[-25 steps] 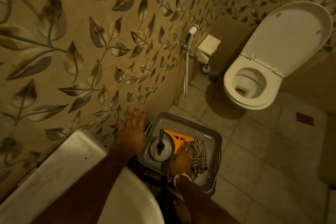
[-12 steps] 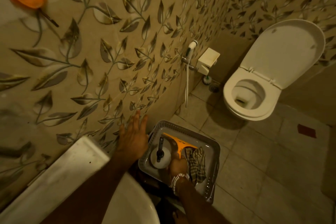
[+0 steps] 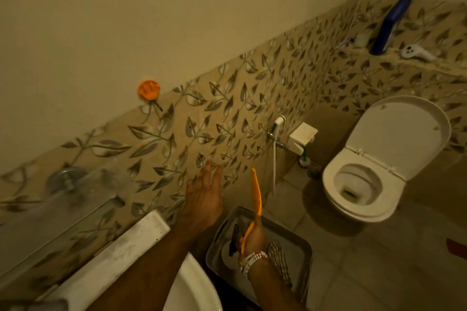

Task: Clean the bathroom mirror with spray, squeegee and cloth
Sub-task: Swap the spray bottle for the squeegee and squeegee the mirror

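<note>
My right hand (image 3: 254, 237) grips the handle of the orange squeegee (image 3: 257, 195), raised above the grey basket (image 3: 300, 245) with its blade pointing up. In the basket stand a white spray bottle (image 3: 227, 256) with a black nozzle and a checked cloth (image 3: 280, 260). My left hand (image 3: 203, 199) is held flat with fingers apart, close to the leaf-patterned wall tiles. No mirror is in view.
A white sink (image 3: 192, 288) lies at the bottom left, with a glass shelf (image 3: 75, 199) on the wall above it. A toilet (image 3: 364, 189) with raised lid stands at the right. A bidet sprayer (image 3: 278, 124) hangs on the wall. A blue bottle (image 3: 390, 23) stands on the ledge.
My right hand has lifted the squeegee up out of the basket. The view has tilted upward. My left hand stays near the wall.
</note>
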`<state>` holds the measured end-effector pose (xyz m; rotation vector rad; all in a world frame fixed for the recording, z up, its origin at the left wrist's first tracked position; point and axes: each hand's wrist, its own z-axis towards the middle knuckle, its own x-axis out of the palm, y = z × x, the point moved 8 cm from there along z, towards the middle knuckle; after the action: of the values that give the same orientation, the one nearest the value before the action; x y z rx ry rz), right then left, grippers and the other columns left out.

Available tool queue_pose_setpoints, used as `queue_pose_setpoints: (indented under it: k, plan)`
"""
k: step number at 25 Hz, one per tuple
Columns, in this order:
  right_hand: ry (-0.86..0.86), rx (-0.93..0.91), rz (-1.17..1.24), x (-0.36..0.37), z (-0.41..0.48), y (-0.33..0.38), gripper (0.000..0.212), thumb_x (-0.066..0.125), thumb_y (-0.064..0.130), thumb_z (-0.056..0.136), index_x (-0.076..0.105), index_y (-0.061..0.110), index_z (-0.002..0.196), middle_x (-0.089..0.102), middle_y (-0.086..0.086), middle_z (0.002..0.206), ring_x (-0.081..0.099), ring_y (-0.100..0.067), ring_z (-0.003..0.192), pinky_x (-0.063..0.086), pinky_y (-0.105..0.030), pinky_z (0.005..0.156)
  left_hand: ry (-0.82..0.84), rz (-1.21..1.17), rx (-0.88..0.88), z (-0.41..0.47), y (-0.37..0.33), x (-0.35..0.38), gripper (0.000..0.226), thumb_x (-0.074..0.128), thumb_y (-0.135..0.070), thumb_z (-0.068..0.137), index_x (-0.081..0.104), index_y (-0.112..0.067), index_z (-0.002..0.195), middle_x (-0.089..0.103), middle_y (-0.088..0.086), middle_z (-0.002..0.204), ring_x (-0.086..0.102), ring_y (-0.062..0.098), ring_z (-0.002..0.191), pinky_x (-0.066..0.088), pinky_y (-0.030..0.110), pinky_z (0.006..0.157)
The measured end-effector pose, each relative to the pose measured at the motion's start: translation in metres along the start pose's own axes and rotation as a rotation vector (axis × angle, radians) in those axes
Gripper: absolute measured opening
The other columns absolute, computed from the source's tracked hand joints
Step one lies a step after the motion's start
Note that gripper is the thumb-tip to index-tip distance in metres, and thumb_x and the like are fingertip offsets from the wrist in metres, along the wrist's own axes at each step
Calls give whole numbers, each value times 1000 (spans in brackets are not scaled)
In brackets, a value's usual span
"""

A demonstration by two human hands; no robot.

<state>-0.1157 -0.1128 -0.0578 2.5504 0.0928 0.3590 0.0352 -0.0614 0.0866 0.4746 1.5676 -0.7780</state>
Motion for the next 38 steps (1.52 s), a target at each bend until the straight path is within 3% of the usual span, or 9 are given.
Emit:
queue_pose_setpoints:
  k: [3, 4, 5, 6, 9, 18, 31, 35, 38]
  plan:
    - [120, -79, 25, 28, -37, 25, 45, 47, 46, 100, 54, 20, 63, 43, -9, 52, 45, -16, 39, 38, -22, 39, -80, -28, 11, -3, -9, -46, 77, 48, -32, 100, 0, -30, 160, -15, 2, 170, 3, 25, 158, 16, 54, 123]
    - [152, -99, 30, 35, -51, 32, 40, 45, 45, 100, 60, 21, 72, 33, 13, 67, 54, -17, 49, 48, -28, 45, -109, -29, 22, -6, -13, -61, 76, 48, -32, 100, 1, -29, 160, -15, 2, 170, 2, 25, 158, 15, 53, 123]
    - [185, -130, 24, 41, -66, 40, 37, 44, 45, 101, 64, 21, 82, 46, -18, 104, 61, -16, 60, 54, -32, 53, -137, -34, 35, -10, -18, -78, 76, 48, -30, 100, 2, -30, 160, -14, 2, 170, 1, 25, 158, 15, 52, 124]
    - [211, -171, 15, 47, -79, 48, 36, 43, 45, 102, 63, 23, 81, 58, -7, 59, 60, -10, 57, 53, -29, 50, -158, -45, 44, -12, -21, -94, 75, 48, -29, 100, 3, -30, 160, -13, 2, 170, 2, 25, 158, 17, 52, 125]
    - [295, -389, -52, 69, -125, 80, 44, 44, 43, 103, 50, 21, 65, 45, 9, 48, 41, -8, 38, 33, -21, 38, -233, -61, 76, -27, -26, -145, 73, 47, -28, 102, 5, -30, 160, -12, 0, 170, 7, 26, 157, 24, 53, 123]
    - [522, -959, -150, 150, -318, 123, 48, 44, 38, 105, 46, 16, 62, 41, -3, 54, 38, -19, 48, 33, -30, 51, -622, -65, 145, -138, 37, -319, 67, 47, -25, 100, 17, -29, 159, 0, -5, 171, 40, 25, 144, 49, 40, 100]
    - [1088, -1371, -212, 290, -597, 83, 35, 51, 39, 102, 53, 20, 73, 46, -1, 54, 41, -12, 40, 37, -25, 36, -866, 131, -19, -292, 166, -490, 63, 49, -25, 99, 27, -28, 157, 8, -3, 171, 37, 19, 147, 53, 34, 102]
    - [1323, -1575, -277, 323, -677, 81, 22, 48, 45, 101, 60, 44, 83, 65, 12, 68, 59, -2, 57, 51, -21, 54, -968, 275, -75, -331, 190, -532, 55, 50, -24, 96, 42, -26, 151, 23, -4, 168, 30, 13, 151, 53, 31, 102]
    - [1358, -1693, -412, 350, -717, 82, 26, 45, 51, 101, 61, 33, 108, 71, 1, 87, 69, -23, 77, 60, -47, 71, -1064, 388, -133, -362, 201, -555, 49, 55, -22, 93, 54, -27, 141, 44, -1, 157, 45, 13, 137, 54, 31, 100]
